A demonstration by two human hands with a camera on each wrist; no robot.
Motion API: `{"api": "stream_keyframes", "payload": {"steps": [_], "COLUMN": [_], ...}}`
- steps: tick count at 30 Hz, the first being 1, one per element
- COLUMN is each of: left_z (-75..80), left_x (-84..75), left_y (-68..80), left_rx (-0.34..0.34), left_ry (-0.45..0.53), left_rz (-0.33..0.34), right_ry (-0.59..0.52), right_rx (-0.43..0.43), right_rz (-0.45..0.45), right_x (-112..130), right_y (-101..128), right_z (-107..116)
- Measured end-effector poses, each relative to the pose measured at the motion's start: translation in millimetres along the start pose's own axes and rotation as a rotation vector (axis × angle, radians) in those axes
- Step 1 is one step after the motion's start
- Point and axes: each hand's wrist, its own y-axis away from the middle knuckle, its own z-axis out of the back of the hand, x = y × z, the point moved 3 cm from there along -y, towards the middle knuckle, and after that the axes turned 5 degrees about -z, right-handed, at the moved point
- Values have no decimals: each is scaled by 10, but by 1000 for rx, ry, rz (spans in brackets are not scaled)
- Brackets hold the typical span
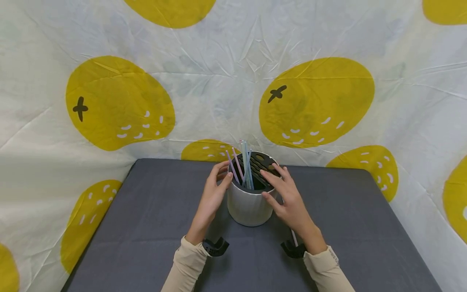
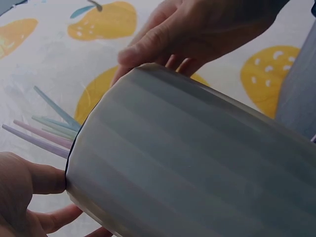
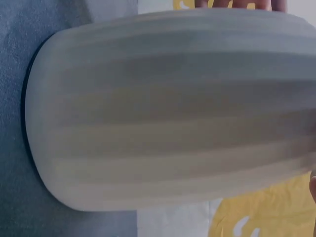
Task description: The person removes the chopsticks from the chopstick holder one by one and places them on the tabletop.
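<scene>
Nearest to the person, the two sleeves and wrist mounts sit over the front of the grey table (image 1: 153,227). Then the left hand (image 1: 211,198) touches the white ribbed cup (image 1: 248,205) on its left side, thumb at the rim, fingers fairly straight; it looks more like steadying than a clenched grasp. The right hand (image 1: 288,198) lies on the right side w/ fingers over the rim and thumb on the wall, loosely cupping the cup, not squeezing it.

The cup stands upright approx. at the table middle, w/ a black slotted insert and several pastel straws (image 1: 243,164) leaning to the left inside.

Risks, in my judgement: the cup is tall, so an uneven push from one hand may tip it and spill the straws; fingers at the rim may knock the straws out.

Room: free table on both sides and in front. Behind, the far edge is near, then the lemon-print cloth (image 1: 313,101) closes the space.
</scene>
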Motion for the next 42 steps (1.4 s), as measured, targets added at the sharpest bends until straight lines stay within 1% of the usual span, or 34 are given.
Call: {"api": "stream_keyframes", "payload": {"steps": [3, 10, 16, 25, 30, 33, 35, 38, 42], "left_z": [-3, -10, -8, -2, 0, -1, -2, 0, 6], "left_x": [0, 4, -7, -11, -2, 6, 5, 1, -6], "left_y": [2, 11, 12, 18, 24, 24, 23, 25, 27], "left_rx": [-1, 3, 2, 3, 1, -1, -2, -3, -7], "left_ry": [-1, 10, 7, 7, 3, 1, 0, 0, 3], "left_rz": [-8, -22, -28, -32, -34, -33, -31, -31, -33], "right_ry": [12, 98, 153, 170, 165, 161, 158, 157, 147], "right_rx": [-3, 15, 24, 20, 10, 2, -3, 1, 9], "right_rz": [53, 78, 135, 172, 167, 133, 88, -23, -202], "right_x": [55, 147, 212, 236, 253, 277, 295, 323, 359], "right_y": [-25, -43, -60, -76, -85, -104, -124, -171, -270], "right_z": [-25, -70, -105, -110, -119, -133, -141, -151, -173]}}
